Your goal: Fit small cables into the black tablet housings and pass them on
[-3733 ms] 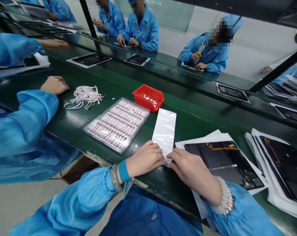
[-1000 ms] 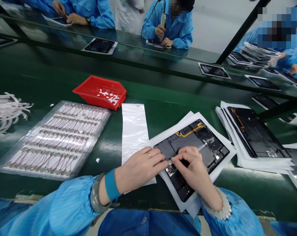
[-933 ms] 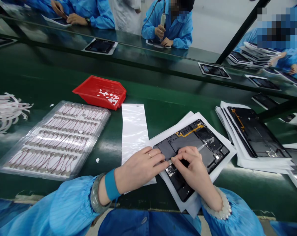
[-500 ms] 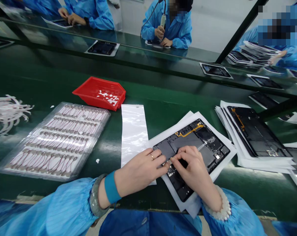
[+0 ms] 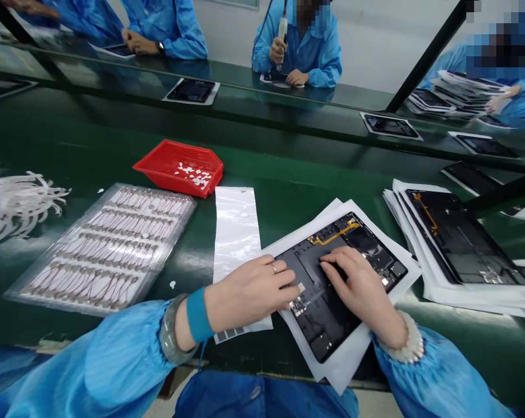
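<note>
Left hand (image 5: 253,290) curling over left edge of tablet shell (image 5: 332,307), possible pinch hidden, cannot tell. Right hand (image 5: 362,287) now hovering over shell's middle, parted from left; thumb and forefinger nearly meeting, contents unclear. Two-handed edge work seemingly pausing. Left of shell lying: one strip heap (image 5: 22,200), one four-row tray (image 5: 17,293), one red bin (image 5: 162,159), one white sheet (image 5: 236,232). Right: one stack (image 5: 457,247) sitting.

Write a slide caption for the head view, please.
Both hands at a black device, with a white strip and red bin to the left.
</note>
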Demonstrator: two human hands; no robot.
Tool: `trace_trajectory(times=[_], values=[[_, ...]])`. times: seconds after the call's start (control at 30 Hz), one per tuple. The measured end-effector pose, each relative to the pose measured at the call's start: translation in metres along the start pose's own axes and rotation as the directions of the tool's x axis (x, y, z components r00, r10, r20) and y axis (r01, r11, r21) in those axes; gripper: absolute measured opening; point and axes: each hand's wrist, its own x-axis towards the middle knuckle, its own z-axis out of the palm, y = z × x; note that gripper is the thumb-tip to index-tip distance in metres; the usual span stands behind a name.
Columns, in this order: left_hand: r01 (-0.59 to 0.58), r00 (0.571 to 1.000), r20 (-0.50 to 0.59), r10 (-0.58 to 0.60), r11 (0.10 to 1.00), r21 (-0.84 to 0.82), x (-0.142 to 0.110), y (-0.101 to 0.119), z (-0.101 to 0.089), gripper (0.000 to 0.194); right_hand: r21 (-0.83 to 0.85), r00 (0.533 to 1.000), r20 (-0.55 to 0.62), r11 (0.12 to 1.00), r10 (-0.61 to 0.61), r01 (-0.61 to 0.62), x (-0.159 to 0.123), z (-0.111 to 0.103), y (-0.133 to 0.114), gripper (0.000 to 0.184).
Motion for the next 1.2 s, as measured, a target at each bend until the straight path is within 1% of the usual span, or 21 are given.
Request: trace_trajectory(times=[0.07, 0.13, 0.2, 0.3, 0.43, 0.53, 0.6, 0.67, 0.8, 0.93, 1.0, 1.1, 1.2], values=[[-0.025, 1.000, 0.008, 0.025, 1.000, 0.013, 0.0021, -0.0003, -0.0024, 0.006, -0.029, 1.000, 0.004, 0.999, -0.019, 0.019, 0.0023, 0.0042, 0.0024, 0.021], [-0.036, 0.999, 0.016, 0.036, 0.999, -0.005, 0.0036, -0.0006, -0.0038, 0.006, -0.031, 0.999, 0.012, 0.999, -0.033, 0.033, 0.0038, 0.0060, 0.0044, 0.022], [-0.007, 1.000, 0.022, 0.009, 0.999, -0.047, 0.0045, -0.0008, -0.0039, 0.005, -0.019, 0.999, 0.025, 0.999, -0.042, 0.042, 0.0043, 0.0061, 0.0061, 0.021], [0.053, 0.998, 0.029, -0.051, 0.996, -0.072, 0.0051, 0.0000, -0.0031, 0.018, 0.000, 0.999, 0.035, 0.999, -0.042, 0.042, 0.0039, 0.0056, 0.0077, 0.021], [0.061, 0.998, 0.035, -0.059, 0.996, -0.066, 0.0049, 0.0016, -0.0035, 0.014, 0.018, 0.998, 0.041, 0.999, -0.036, 0.036, 0.0035, 0.0057, 0.0089, 0.021], [0.091, 0.996, 0.021, -0.090, 0.994, -0.064, 0.0042, 0.0018, -0.0036, 0.017, 0.026, 0.998, 0.046, 0.999, -0.038, 0.037, 0.0037, 0.0060, 0.0092, 0.020], [0.081, 0.997, 0.020, -0.080, 0.994, -0.069, 0.0036, 0.0021, -0.0030, 0.016, 0.029, 0.998, 0.047, 0.999, -0.039, 0.038, 0.0038, 0.0060, 0.0089, 0.020], [0.068, 0.998, 0.026, -0.065, 0.993, -0.099, 0.0030, 0.0027, -0.0021, 0.014, 0.032, 0.998, 0.048, 0.999, -0.039, 0.038, 0.0038, 0.0057, 0.0083, 0.021], [0.104, 0.995, 0.008, -0.104, 0.986, -0.132, 0.0021, 0.0030, -0.0001, 0.019, 0.032, 0.998, 0.042, 0.999, -0.037, 0.036, 0.0037, 0.0053, 0.0074, 0.021], [0.083, 0.996, -0.004, -0.084, 0.983, -0.166, 0.0013, 0.0012, 0.0022, 0.017, 0.024, 0.998, 0.044, 0.999, -0.044, 0.043, 0.0040, 0.0059, 0.0086, 0.020], [0.109, 0.993, -0.014, -0.113, 0.977, -0.185, 0.0003, -0.0007, 0.0029, 0.019, 0.024, 0.998, 0.044, 0.999, -0.047, 0.046, 0.0042, 0.0061, 0.0091, 0.020], [0.155, 0.987, -0.012, -0.159, 0.974, -0.164, -0.0017, -0.0039, 0.0025, 0.023, 0.028, 0.998, 0.028, 0.998, -0.053, 0.052, 0.0040, 0.0061, 0.0091, 0.020], [0.161, 0.986, -0.015, -0.166, 0.971, -0.179, -0.0024, -0.0055, 0.0005, 0.023, 0.037, 0.998, 0.019, 0.998, -0.057, 0.056, 0.0034, 0.0062, 0.0089, 0.019]])
